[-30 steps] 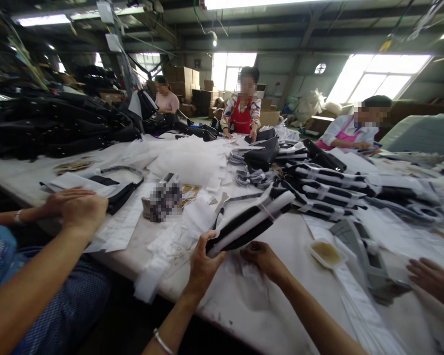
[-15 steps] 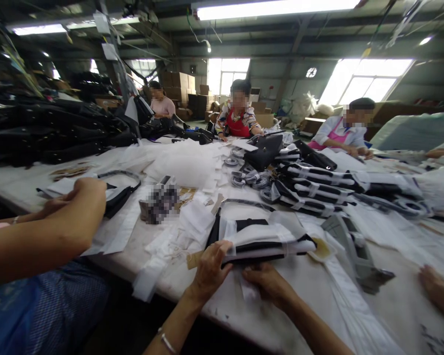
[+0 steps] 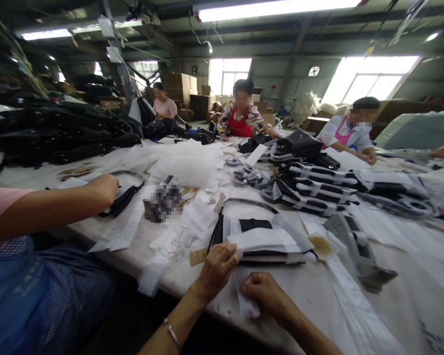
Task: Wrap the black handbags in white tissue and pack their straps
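Observation:
A black bag wrapped in white paper lies flat on the white table in front of me. My left hand rests on the bag's near left corner, its fingers curled over the paper edge. Just to the right, my right hand is closed in a pinch on a small strip of white paper lying on the table. A thin black strap loops out behind the bag.
A co-worker's arm at the left reaches to another black bag. Wrapped black bags are piled at the right, white paper sheets in the middle, a grey tool at right. Other people work at the far side.
The wrapped bag came down from a raised tilt to lie flat on the table. My right hand left the bag and pinched a paper strip. The co-worker's hands shifted onto their own bag.

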Demonstrator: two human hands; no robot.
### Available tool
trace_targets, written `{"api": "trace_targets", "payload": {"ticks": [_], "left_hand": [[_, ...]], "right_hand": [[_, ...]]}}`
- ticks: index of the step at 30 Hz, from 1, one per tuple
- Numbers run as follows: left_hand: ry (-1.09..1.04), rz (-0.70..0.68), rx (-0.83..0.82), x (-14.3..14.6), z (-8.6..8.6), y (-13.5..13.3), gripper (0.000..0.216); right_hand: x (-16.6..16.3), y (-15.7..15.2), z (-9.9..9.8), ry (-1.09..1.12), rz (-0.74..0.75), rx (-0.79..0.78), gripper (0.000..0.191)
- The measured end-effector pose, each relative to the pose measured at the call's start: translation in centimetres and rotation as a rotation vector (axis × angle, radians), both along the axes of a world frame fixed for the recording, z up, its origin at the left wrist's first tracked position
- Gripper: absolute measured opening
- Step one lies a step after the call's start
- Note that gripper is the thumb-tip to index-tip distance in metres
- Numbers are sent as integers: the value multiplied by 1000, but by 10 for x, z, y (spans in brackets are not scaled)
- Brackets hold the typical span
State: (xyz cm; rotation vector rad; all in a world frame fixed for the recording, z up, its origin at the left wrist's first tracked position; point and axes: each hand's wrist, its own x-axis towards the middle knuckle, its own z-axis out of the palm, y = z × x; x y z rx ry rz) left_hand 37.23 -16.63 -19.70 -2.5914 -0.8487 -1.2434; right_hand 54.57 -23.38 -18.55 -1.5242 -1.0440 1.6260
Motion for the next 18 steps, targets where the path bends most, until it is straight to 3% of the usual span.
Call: {"api": "trace_targets", "payload": {"ticks": [7, 13, 16, 18], "left_hand": [[42, 13, -23, 1, -3, 2, 28], [71, 9, -32, 1, -3, 3, 29], [68, 7, -24, 1, -3, 2, 27], [71, 9, -11, 1, -4, 1, 27]], "right_hand": [[-22, -25, -13, 113, -136, 4, 39], [-23, -40, -24, 68, -95, 6, 38], [-19, -42, -11, -43, 17, -47, 31], [-11, -38, 10, -140, 209, -108, 24]]}}
